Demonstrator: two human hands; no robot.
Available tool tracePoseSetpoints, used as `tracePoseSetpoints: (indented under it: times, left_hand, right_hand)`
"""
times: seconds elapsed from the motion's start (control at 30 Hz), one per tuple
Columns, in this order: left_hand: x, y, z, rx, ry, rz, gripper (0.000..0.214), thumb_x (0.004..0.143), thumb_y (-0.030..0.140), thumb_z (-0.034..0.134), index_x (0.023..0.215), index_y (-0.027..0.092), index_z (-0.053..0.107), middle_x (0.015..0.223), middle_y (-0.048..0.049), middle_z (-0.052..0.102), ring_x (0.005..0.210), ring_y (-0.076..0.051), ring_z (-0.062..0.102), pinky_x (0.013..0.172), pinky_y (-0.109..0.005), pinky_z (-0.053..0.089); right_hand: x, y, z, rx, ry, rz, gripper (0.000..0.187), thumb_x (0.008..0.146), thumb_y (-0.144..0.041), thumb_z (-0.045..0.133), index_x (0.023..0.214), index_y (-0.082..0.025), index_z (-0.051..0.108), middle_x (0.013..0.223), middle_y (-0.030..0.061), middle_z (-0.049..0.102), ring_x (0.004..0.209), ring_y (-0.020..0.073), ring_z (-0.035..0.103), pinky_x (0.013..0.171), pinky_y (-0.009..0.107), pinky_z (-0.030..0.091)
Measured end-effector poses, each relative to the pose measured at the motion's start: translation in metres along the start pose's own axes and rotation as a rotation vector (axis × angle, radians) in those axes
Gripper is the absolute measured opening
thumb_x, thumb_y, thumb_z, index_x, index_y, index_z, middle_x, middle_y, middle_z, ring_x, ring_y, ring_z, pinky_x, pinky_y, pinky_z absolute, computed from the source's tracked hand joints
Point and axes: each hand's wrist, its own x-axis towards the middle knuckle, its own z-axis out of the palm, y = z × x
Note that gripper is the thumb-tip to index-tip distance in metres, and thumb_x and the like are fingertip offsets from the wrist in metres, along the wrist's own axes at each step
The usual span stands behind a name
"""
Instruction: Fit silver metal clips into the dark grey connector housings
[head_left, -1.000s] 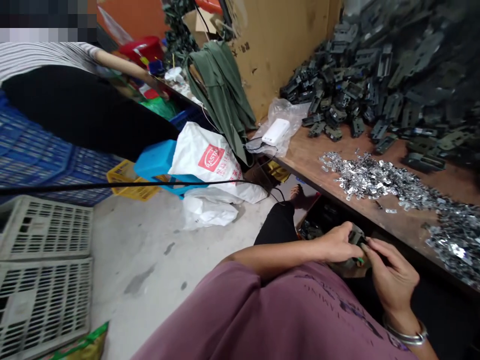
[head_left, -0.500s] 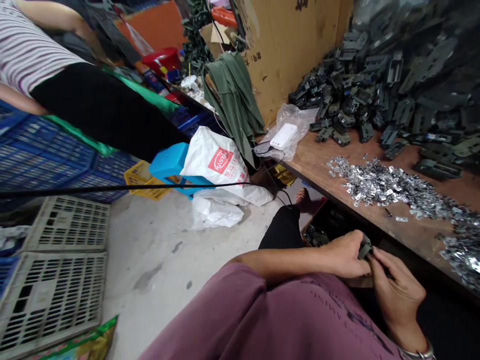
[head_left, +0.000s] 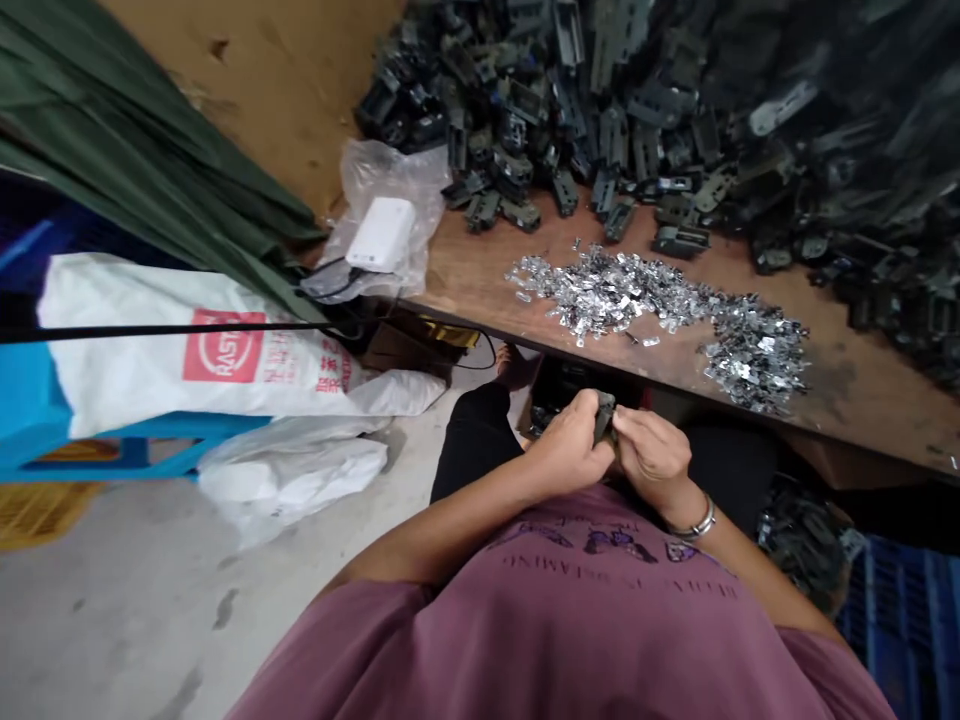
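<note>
My left hand (head_left: 571, 446) and my right hand (head_left: 649, 453) meet in front of my chest, both closed around one small dark plastic part (head_left: 604, 417) that sticks up between them. They sit just below the front edge of the wooden workbench (head_left: 480, 275). On the bench straight ahead lies a spread of small shiny metal clips (head_left: 645, 310). Behind that rises a big heap of dark plastic parts (head_left: 660, 120). A silver bracelet (head_left: 696, 522) is on my right wrist.
A white power bank (head_left: 381, 232) lies on a clear plastic bag at the bench's left end. Left of my knee sit a white printed sack (head_left: 210, 355), a blue stool (head_left: 45, 420), green cloth (head_left: 135, 170) and a black cable. A blue crate (head_left: 900, 620) with dark parts is at lower right.
My view has swung right and down, so the other person and the white crates are out of sight. My hands still hold the dark part and now sit nearer the middle of the view.
</note>
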Motion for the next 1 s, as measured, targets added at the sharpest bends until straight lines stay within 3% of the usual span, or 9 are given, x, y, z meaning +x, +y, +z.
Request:
tracePoseSetpoints:
  times: [0.2,0.37,0.53,0.67,0.77,0.87,0.93,1.0]
  left_hand:
    - [-0.001,-0.001,0.001,-0.025,0.042,-0.006,0.025,0.073,0.015,0.051,0.086,0.023,0.031,0.079,0.0,0.045,0.074,-0.018,0.05,0.068,-0.034,0.044]
    - [0.0,-0.004,-0.001,-0.221,0.099,0.06,0.026,0.074,0.023,0.06,0.09,0.021,0.039,0.08,0.001,0.049,0.074,-0.015,0.05,0.067,-0.03,0.045]
    - [-0.003,-0.001,-0.009,-0.336,0.099,0.133,0.06,0.067,0.043,0.077,0.113,0.018,0.047,0.092,-0.0026,0.056,0.08,-0.017,0.055,0.071,-0.031,0.049]
    - [-0.004,0.001,-0.013,-0.265,0.218,0.251,0.071,0.06,0.052,0.083,0.115,0.017,0.054,0.089,-0.0024,0.057,0.077,-0.017,0.056,0.069,-0.031,0.049]
    - [-0.003,0.004,-0.015,-0.183,0.298,0.375,0.065,0.063,0.052,0.082,0.11,0.016,0.058,0.087,-0.0036,0.059,0.077,-0.018,0.057,0.07,-0.032,0.05]
    - [-0.003,0.007,-0.017,-0.133,0.332,0.467,0.038,0.077,0.041,0.072,0.103,0.016,0.061,0.081,-0.003,0.058,0.073,-0.016,0.056,0.065,-0.03,0.048]
    - [-0.004,0.007,-0.017,-0.089,0.363,0.5,0.015,0.083,0.03,0.063,0.088,0.016,0.06,0.072,-0.001,0.054,0.065,-0.013,0.051,0.058,-0.026,0.044]
    - [-0.005,0.007,-0.017,-0.04,0.41,0.521,0.017,0.085,0.023,0.058,0.071,0.017,0.053,0.064,0.0015,0.046,0.058,-0.011,0.043,0.052,-0.025,0.037]
  right_hand:
    - [0.009,-0.002,-0.004,0.02,-0.009,-0.015,0.027,0.087,-0.003,0.057,0.105,-0.02,0.069,0.093,0.0097,0.076,0.083,0.0186,0.073,0.069,0.031,0.062]
    - [0.015,-0.009,-0.015,0.162,-0.038,0.143,0.028,0.088,-0.013,0.064,0.115,-0.023,0.068,0.103,0.0087,0.075,0.09,0.0207,0.073,0.078,0.035,0.064]
    - [0.006,-0.012,-0.02,0.333,0.08,0.351,0.042,0.086,-0.012,0.065,0.127,-0.024,0.062,0.112,0.0102,0.073,0.077,0.0181,0.073,0.066,0.032,0.064]
    - [-0.006,-0.008,-0.016,0.378,0.057,0.465,0.037,0.087,-0.015,0.064,0.123,-0.024,0.063,0.105,0.0083,0.075,0.075,0.0177,0.073,0.066,0.031,0.062]
    - [-0.01,-0.007,-0.013,0.348,0.0,0.471,0.028,0.088,-0.017,0.063,0.116,-0.023,0.066,0.095,0.0062,0.076,0.078,0.0182,0.073,0.067,0.03,0.062]
    - [-0.009,-0.008,-0.012,0.288,-0.042,0.443,0.02,0.09,-0.021,0.06,0.108,-0.021,0.068,0.088,0.0056,0.076,0.074,0.0174,0.073,0.065,0.029,0.06]
    - [-0.008,-0.009,-0.012,0.25,-0.06,0.426,0.016,0.09,-0.023,0.059,0.103,-0.021,0.069,0.085,0.0052,0.076,0.069,0.0167,0.072,0.062,0.027,0.059]
    - [-0.008,-0.01,-0.011,0.234,-0.065,0.418,0.014,0.09,-0.023,0.06,0.1,-0.021,0.07,0.083,0.0045,0.076,0.067,0.016,0.071,0.06,0.026,0.058]
